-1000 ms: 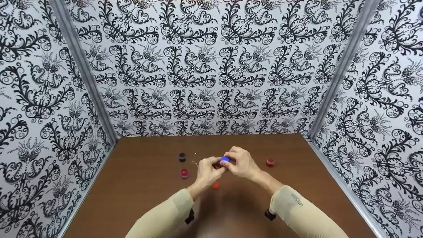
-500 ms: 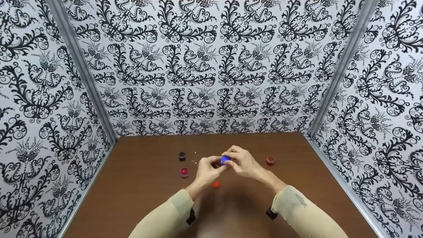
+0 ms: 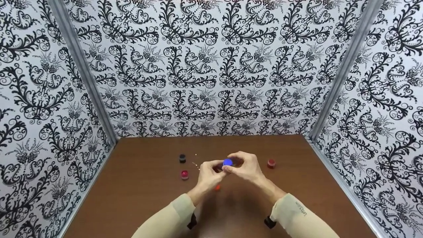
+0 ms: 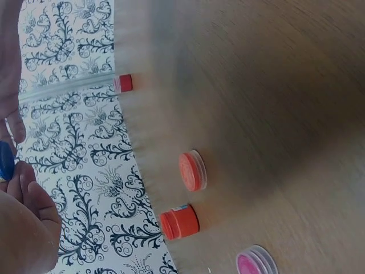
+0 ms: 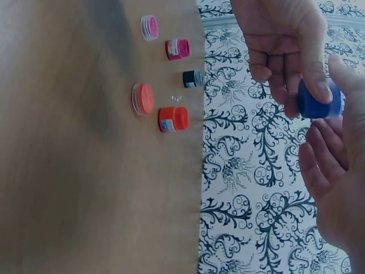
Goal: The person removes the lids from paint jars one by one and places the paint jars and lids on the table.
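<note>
A small blue paint jar (image 3: 227, 162) is held up over the table between both hands. My left hand (image 3: 210, 173) grips it, with the thumb across its side in the right wrist view. From the other side my right hand (image 3: 247, 166) pinches it with thumb and fingers. Its blue round end faces the head camera. In the left wrist view only part of the blue jar (image 4: 5, 161) shows at the edge. Below the hands, an open orange paint jar (image 5: 173, 119) stands beside its orange-stained lid (image 5: 144, 98).
Left of the hands on the brown table (image 3: 132, 198) stand a dark jar (image 3: 182, 158) and a pink jar (image 3: 184, 175). A pink-stained lid (image 5: 149, 27) lies near the pink jar. A red jar (image 3: 271, 163) stands to the right. Patterned walls (image 3: 211, 66) enclose the back and sides.
The right hand's fingers have shifted off the blue jar's top, which now shows more fully. Both hands sit slightly lower in the head view, and the orange thing below them is more covered.
</note>
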Motion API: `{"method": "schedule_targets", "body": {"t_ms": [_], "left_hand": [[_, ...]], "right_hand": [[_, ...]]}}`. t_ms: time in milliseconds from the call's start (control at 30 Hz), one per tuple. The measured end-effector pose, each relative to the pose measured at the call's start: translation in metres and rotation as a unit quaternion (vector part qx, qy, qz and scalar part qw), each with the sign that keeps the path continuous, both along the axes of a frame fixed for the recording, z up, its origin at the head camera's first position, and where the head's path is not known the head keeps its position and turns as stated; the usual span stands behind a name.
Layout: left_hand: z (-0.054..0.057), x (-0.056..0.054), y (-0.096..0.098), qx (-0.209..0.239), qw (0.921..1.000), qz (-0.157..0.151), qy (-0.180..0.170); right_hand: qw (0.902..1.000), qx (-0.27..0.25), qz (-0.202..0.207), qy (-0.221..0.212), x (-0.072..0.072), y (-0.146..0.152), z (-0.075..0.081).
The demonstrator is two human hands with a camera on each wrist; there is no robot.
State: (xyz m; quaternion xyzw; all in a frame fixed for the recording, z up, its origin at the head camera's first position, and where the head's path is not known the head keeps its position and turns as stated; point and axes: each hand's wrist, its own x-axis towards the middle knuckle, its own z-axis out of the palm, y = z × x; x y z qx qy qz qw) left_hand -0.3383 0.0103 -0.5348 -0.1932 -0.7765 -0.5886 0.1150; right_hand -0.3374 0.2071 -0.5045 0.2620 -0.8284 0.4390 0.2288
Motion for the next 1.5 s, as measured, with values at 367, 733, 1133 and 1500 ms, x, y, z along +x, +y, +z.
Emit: {"method": "schedule_targets", "body": {"t_ms": [367, 733, 1133, 1500], "left_hand": [[-0.002, 0.004, 0.007, 0.012, 0.9998, 0.010, 0.016], [0.001, 0.004, 0.006, -0.008, 0.9995, -0.013, 0.028], [0.002, 0.003, 0.010, -0.010, 0.9989, -0.037, 0.027], [-0.004, 0.006, 0.011, 0.011, 0.9990, -0.039, 0.017]], "right_hand": [[0.9948, -0.063, -0.033, -0.073, 0.008, 0.000, -0.002], [0.9970, -0.043, 0.054, -0.033, 0.000, 0.012, -0.002], [0.9786, -0.039, 0.187, -0.076, -0.004, 0.027, 0.004], [0.9789, -0.051, 0.176, -0.090, 0.000, 0.026, -0.002]]}}
